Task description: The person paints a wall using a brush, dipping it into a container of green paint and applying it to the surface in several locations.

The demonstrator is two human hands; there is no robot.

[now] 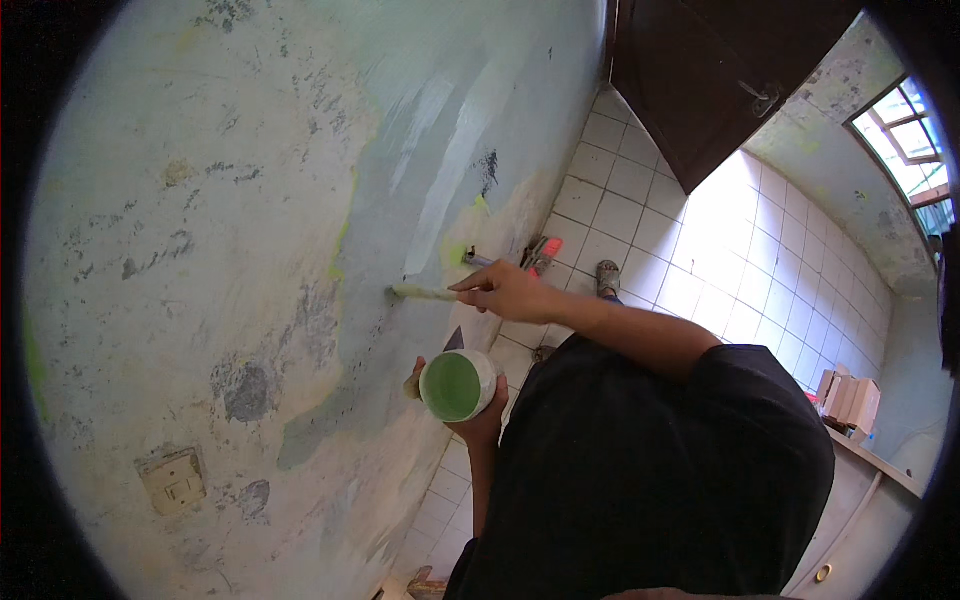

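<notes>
In my right hand [503,290] is a paintbrush [425,292], gripped by its handle between thumb and fingers. Its bristle end meets the wall [370,230], or comes very close to it, on a blue-grey patch. Lower down, my left hand [485,420] is wrapped around a round white tub [488,375]. Pale green paint [452,388] shows inside the tub, whose opening faces up. Beside the tub's upper rim is a small dark triangular shape [455,340] that I cannot make out.
A short pipe fitting [478,258] juts from the wall near my right hand. Below left sits a wall socket [175,482]. A dark door [720,70] stands at the top, above white floor tiles [615,215]. At right, cardboard boxes [850,402] rest on a counter [885,465].
</notes>
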